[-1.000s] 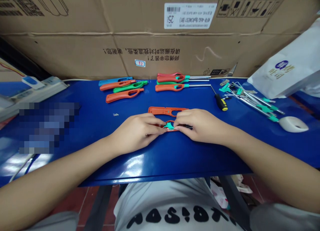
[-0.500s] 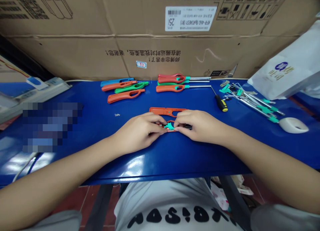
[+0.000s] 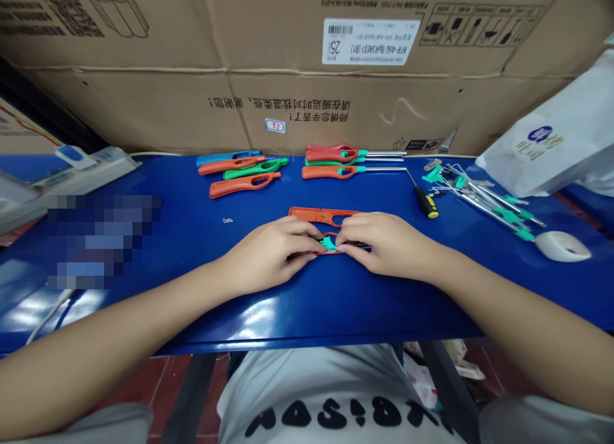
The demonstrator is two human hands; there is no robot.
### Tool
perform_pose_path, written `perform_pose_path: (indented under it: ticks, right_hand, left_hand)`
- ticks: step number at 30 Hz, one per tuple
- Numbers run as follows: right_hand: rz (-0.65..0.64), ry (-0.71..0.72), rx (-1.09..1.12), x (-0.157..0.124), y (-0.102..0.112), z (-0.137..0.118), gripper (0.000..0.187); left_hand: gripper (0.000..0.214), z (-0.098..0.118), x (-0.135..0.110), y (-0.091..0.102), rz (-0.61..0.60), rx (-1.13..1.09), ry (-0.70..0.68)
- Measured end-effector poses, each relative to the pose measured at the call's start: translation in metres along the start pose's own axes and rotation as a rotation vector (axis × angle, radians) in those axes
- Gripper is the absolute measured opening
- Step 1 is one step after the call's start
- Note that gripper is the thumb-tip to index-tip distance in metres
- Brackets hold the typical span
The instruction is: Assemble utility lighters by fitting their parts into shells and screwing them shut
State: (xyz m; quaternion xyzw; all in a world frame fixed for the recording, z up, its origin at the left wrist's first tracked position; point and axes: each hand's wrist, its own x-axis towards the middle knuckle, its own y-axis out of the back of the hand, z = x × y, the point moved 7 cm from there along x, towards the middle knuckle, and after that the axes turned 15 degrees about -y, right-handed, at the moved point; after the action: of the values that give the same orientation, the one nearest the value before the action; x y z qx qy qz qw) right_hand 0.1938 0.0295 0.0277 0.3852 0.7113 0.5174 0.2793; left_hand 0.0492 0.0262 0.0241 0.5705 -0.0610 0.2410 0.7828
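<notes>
Low over the blue table, my left hand (image 3: 278, 249) and my right hand (image 3: 384, 242) meet at an orange lighter casing half (image 3: 329, 253), fingers closed on it from both sides. A green trigger (image 3: 329, 242) sits in the casing between my fingertips. The left fingers press around the trigger's left side and cover most of the handle. On the right, thumb and forefinger pinch the casing's front end, where a dark rod partly shows. Just behind lies a second orange casing half (image 3: 307, 215), its inner side up, partly covered by my right hand.
Several closed casings (image 3: 244, 184) and assembled lighters (image 3: 330, 172) lie at the back. Small screws (image 3: 228, 221) rest left of my hands. To the right are a screwdriver (image 3: 426, 203), metal rods with green triggers (image 3: 499, 207) and a white mouse-like object (image 3: 562, 246). A cardboard box (image 3: 278, 79) stands behind.
The left fingertips have shifted slightly over the green trigger's left side. The right hand keeps its pinch. The whole view has moved a little.
</notes>
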Motion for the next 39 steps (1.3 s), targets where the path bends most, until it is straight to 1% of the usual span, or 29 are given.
perform_pose_path:
  ticks: [6, 13, 20, 23, 27, 32, 39]
  right_hand:
    - [0.007, 0.013, 0.002, 0.000, 0.000, -0.001, 0.017]
    - [0.008, 0.014, -0.005, 0.001, -0.002, 0.000, 0.017]
    - [0.012, 0.018, -0.007, 0.000, -0.002, -0.001, 0.017]
    - [0.014, 0.020, -0.005, 0.000, -0.002, -0.001, 0.017]
    - [0.022, 0.039, 0.008, 0.000, -0.004, -0.004, 0.017]
    - [0.046, 0.069, -0.002, -0.001, -0.005, -0.008, 0.018]
    - [0.049, 0.068, 0.006, -0.001, -0.004, -0.008, 0.017]
  left_hand:
    - [0.025, -0.002, -0.001, 0.002, 0.049, -0.040, 0.022]
    - [0.022, -0.006, 0.000, 0.002, 0.093, -0.137, 0.099]
    - [0.018, -0.009, -0.001, 0.002, 0.127, -0.147, 0.108]
    - [0.015, -0.010, 0.000, 0.002, 0.172, -0.189, 0.123]
    - [0.012, -0.013, 0.000, 0.000, 0.226, -0.231, 0.182]
    - [0.010, -0.015, 0.000, -0.002, 0.205, -0.238, 0.208]
    - [0.011, -0.011, 0.001, 0.001, 0.158, -0.237, 0.161]
